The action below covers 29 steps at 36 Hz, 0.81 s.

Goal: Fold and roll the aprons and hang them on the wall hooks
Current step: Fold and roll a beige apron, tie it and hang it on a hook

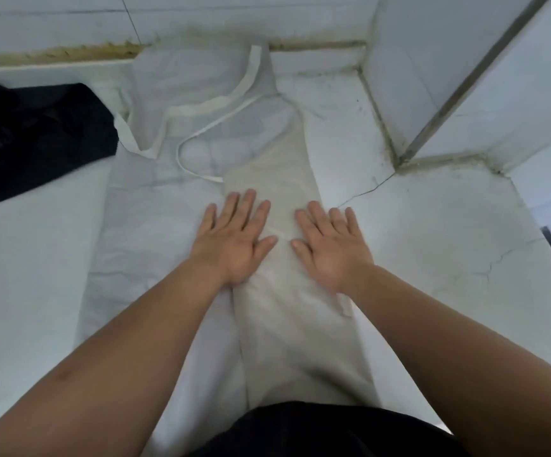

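One white apron [155,219] lies spread flat on the white countertop [425,245], bib end toward the tiled wall [69,24] and hem end toward the person. Its right side is folded over onto the middle, forming a long folded panel [277,166] that runs from the bib to the near edge. The neck strap [201,108] and a thin waist tie [181,159] lie loose on the bib area. The left hand [234,245] and the right hand [330,249] rest palm-down on the folded panel, side by side, the right one over its right edge. Fingers are straight and spread, pinching nothing. A black cloth [30,136] lies bunched on the countertop at the left, just beside the apron's upper corner; its type cannot be told. A crack [366,192] runs across the countertop right of the apron.
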Tool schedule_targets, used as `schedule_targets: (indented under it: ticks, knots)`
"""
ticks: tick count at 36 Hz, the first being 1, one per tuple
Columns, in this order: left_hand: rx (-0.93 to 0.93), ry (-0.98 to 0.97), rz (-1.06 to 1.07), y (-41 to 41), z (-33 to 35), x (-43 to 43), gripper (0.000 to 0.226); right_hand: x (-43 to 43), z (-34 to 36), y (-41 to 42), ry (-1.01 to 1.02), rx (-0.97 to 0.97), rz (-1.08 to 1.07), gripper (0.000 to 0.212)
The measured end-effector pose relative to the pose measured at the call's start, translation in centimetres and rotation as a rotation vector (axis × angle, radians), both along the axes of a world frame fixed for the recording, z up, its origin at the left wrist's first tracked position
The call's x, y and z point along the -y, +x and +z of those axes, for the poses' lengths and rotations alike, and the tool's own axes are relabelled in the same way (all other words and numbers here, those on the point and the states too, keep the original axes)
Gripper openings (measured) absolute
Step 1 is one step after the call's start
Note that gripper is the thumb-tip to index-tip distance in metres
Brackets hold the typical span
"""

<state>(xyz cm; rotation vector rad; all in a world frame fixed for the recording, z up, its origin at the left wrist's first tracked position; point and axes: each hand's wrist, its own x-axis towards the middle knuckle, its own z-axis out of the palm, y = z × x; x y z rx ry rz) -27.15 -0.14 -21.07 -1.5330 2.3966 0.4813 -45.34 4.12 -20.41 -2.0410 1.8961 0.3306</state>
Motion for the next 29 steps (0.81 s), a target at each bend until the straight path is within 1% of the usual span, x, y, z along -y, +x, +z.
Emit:
schedule_targets:
  ticks: [2, 4, 5, 6, 9, 11, 12, 13, 15, 17, 20, 22, 24, 25, 27, 29]
  knots:
    - [0.022, -0.003, 0.030, -0.3, -0.1, 0.2, 0.065, -0.4, -0.3, -2.2, -0.043, -0.093, -0.126, 0.057]
    - [0.050, -0.045, 0.074, -0.8, 0.0, 0.3, 0.066, -0.4, -0.1, -3.9, -0.077, -0.202, -0.225, 0.056]
    - [0.048, -0.083, 0.096, -1.0, 0.3, 0.2, 0.067, -0.4, 0.2, -4.3, -0.103, -0.223, -0.248, 0.056]
    - [0.016, -0.120, 0.122, -1.1, 0.4, 0.0, 0.066, -0.3, 0.6, -4.2, -0.130, -0.202, -0.259, 0.055]
    - [-0.193, -0.256, 0.198, -0.7, 1.0, -2.3, 0.057, -1.4, 1.6, -2.0, -0.214, -0.008, -0.172, 0.057]
    - [-0.340, -0.318, 0.223, 0.0, 1.4, -4.3, 0.054, -2.8, 2.0, 0.3, -0.236, 0.187, -0.079, 0.073]
    - [-0.391, -0.334, 0.238, 0.3, 1.3, -5.1, 0.053, -3.5, 2.0, 1.2, -0.196, 0.258, -0.034, 0.082]
    - [-0.416, -0.342, 0.270, 0.7, 1.5, -6.4, 0.052, -4.5, 2.1, 1.9, -0.137, 0.289, 0.028, 0.085]
    - [-0.414, -0.319, 0.343, 1.2, 2.0, -8.6, 0.049, -6.3, 1.6, 1.7, -0.005, 0.236, 0.152, 0.078]
    - [-0.385, -0.302, 0.434, 1.6, 2.7, -10.5, 0.047, -7.7, 1.0, 0.2, 0.065, 0.113, 0.194, 0.070]
    - [-0.338, -0.333, 0.536, 2.4, 3.2, -14.1, 0.047, -9.3, 0.8, -2.7, 0.019, -0.064, 0.065, 0.064]
    - [-0.324, -0.349, 0.611, 3.0, 3.5, -16.3, 0.039, -9.8, 1.3, -3.7, -0.048, -0.194, -0.040, 0.059]
    - [-0.304, -0.355, 0.710, 3.6, 3.5, -18.2, 0.036, -10.0, 2.0, -3.5, -0.090, -0.266, -0.068, 0.055]
    - [-0.293, -0.358, 0.768, 3.9, 3.6, -19.2, 0.036, -10.3, 2.3, -3.0, -0.111, -0.256, -0.046, 0.056]
    - [-0.309, -0.362, 0.872, 4.6, 3.6, -21.4, 0.038, -11.4, 2.7, -1.4, -0.179, -0.171, 0.029, 0.056]
    - [-0.376, -0.336, 0.983, 5.3, 3.6, -23.1, 0.040, -12.6, 3.1, 0.7, -0.260, -0.035, 0.055, 0.045]
